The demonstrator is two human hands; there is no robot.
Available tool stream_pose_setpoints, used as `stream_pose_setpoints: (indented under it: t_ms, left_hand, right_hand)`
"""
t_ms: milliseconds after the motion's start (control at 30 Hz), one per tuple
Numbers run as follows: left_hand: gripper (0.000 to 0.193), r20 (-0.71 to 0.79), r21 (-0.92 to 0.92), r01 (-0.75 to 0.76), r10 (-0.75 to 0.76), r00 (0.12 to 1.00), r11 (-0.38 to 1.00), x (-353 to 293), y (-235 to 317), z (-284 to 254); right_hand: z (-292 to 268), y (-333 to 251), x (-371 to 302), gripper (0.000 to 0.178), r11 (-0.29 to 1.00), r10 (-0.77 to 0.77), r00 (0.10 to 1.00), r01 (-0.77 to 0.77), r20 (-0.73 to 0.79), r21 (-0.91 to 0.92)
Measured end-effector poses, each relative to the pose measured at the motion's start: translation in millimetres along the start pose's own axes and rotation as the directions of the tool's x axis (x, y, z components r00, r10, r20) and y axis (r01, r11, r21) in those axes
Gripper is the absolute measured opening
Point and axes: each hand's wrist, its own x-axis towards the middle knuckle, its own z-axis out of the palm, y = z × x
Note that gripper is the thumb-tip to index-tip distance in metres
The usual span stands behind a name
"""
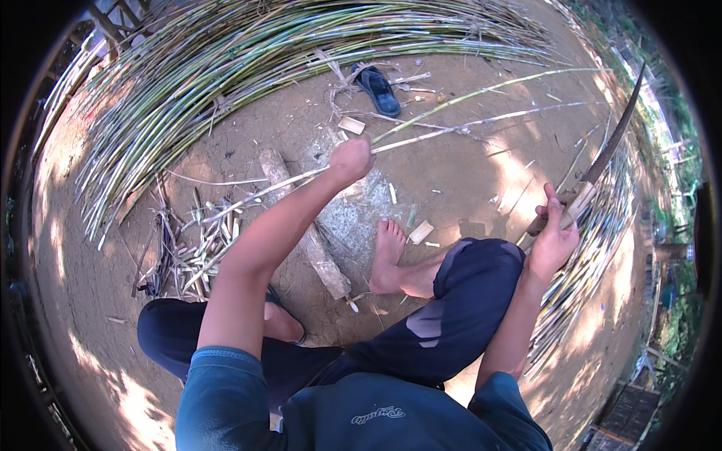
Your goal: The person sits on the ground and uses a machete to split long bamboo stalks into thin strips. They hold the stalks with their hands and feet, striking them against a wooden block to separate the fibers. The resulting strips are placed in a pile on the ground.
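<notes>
My left hand (352, 160), out in front of me, is closed around two long thin cane stalks (466, 128). Their thin ends spread apart toward the far right, one greener and one paler. A butt end runs back to the lower left, above a heap of short cut pieces (203, 259). Over my right knee, my right hand (553, 240) grips a long knife (613, 139) by its wooden handle. The dark, slightly curved blade points up and away, apart from the stalks. Below the left forearm lies a short log (320, 259) on the ground.
A large pile of green cane stalks (248, 68) spreads across the far side and left. More stalks (594, 278) lie in a bundle at my right. A dark flip-flop (378, 90) and wood chips (421, 231) lie on the dirt. My bare foot (387, 255) rests near the log.
</notes>
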Motion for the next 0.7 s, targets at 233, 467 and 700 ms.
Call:
stream_pose_setpoints:
  t_ms: [233, 467, 700]
  left_hand:
    - [0.094, 0.204, 0.159, 0.187, -0.217, 0.955, 0.969, -63.2, -59.1, 84.4]
    - [0.076, -0.011, 0.155, 0.075, -0.074, 0.997, 0.985, -208.0, -197.2, 60.1]
    - [0.061, -0.419, 0.365, 0.420, -0.256, 0.871, 0.831, -276.0, -225.3, 52.6]
  right_hand:
    - [-10.6, 19.2, 8.2, 0.023, 0.999, 0.006, 0.998, -0.008, 0.064, 0.034]
    - [-7.7, 29.3, 14.0, 0.024, 0.999, 0.038, 0.996, -0.039, 0.083, 0.011]
    - [-5.2, 20.0, 11.6, 0.022, 0.993, 0.045, 0.992, -0.057, 0.120, 0.101]
